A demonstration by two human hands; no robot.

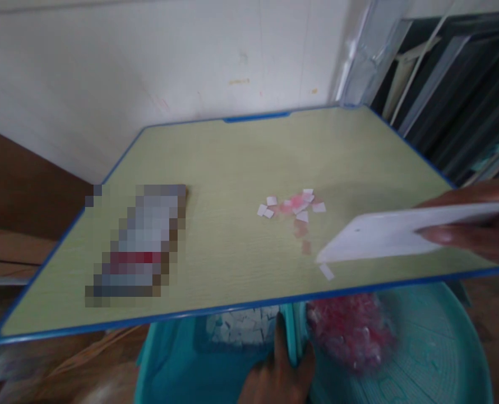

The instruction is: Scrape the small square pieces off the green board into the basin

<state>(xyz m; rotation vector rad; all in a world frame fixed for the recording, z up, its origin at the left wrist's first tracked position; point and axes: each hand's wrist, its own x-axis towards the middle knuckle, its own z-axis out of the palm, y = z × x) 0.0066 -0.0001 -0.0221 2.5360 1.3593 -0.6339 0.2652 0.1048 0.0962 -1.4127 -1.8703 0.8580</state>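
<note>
My right hand (479, 224) comes in from the right edge and grips a flat white card (384, 238), its corner resting on the table near the front edge. My left hand (281, 373) is below the table's front edge, fingers on the rim of a small teal bin (291, 331) holding white paper squares (239, 328). A loose heap of small white and pink paper pieces (295, 209) lies on the light wooden tabletop (232, 168) just left of the card. One white piece (326, 272) sits alone by the front edge.
A pixelated rectangular object (138, 247) lies on the table's left part. A large teal basin (434, 348) under the table holds a red and white pile (352, 331). Dark frames (455, 95) lean at the back right. A white wall stands behind.
</note>
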